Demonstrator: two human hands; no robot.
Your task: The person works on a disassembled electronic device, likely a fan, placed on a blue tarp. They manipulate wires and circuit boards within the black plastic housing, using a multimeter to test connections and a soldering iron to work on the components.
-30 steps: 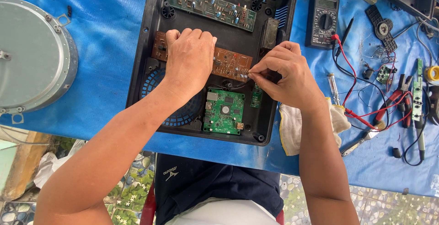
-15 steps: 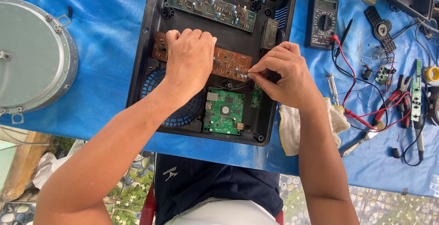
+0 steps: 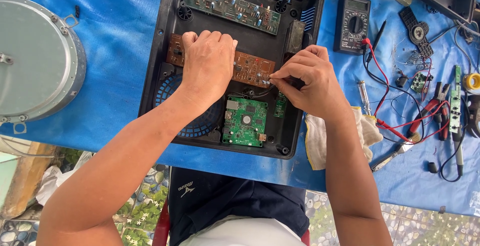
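While the left hand (image 3: pixel 209 61) lies flat, pressing the brown board (image 3: pixel 250 68) down, the right hand (image 3: pixel 305 83) pinches something tiny at the board's edge beside its fingertips. Seating it likely needs fine, steady fingers.

The only screen is the small grey rectangular display (image 3: pixel 358 4) at the top of a black handheld multimeter (image 3: pixel 352 25), lying in the upper right of the frame. No packages, labels or signs show clearly.

Brown circuit board (image 3: pixel 250 68) partly under left hand (image 3: pixel 209 61)
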